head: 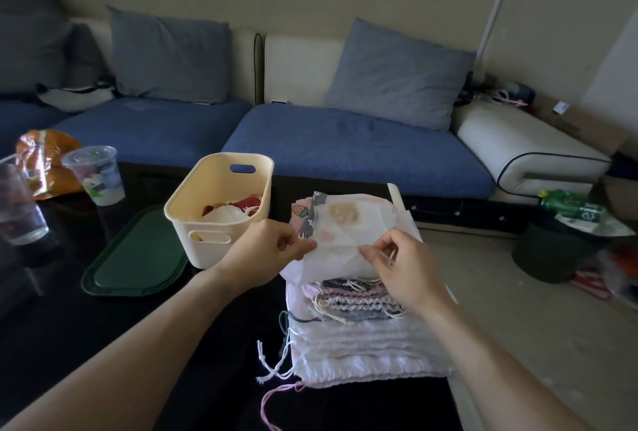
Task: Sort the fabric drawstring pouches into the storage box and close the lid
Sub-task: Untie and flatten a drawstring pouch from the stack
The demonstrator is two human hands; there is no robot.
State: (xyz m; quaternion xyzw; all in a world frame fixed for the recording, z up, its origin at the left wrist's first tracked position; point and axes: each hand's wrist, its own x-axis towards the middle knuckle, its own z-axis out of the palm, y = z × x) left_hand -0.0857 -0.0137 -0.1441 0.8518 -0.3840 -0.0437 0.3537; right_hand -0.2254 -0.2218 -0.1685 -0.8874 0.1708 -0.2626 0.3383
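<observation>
Blue sofa cushions (pixel 345 140) fill the background behind a dark glossy table (pixel 86 327) on which the sorting is going on. Both hands meet over a tall stack of pouches (pixel 366 334) at the table's right edge. The left hand (pixel 266 251) pinches the near-left edge of the top pouch (pixel 348 227) — a pale, thin one with a faint print — between thumb and fingers. The right hand (pixel 404 268) has its fingers curled at the pouch's near-right edge, pinching either the fabric or its drawstring; which of the two cannot be told. The pouch is held just above the stack, spread out flat away from both hands, its long axis running roughly left to right between them.

The cream storage box (pixel 221 203) stands just beyond and to the left of the left hand, nearly touching its knuckles, with a few pouches already inside, red and white. So the left hand is plainly the nearer one, and by my reading the coming move is a short carry leftward and forward over the box's near rim. The dark green lid (pixel 134 258) lies flat on the table to the left of the box, further left of the left hand, not yet fitted. Many pouches remain stacked — the task looks early.
</observation>
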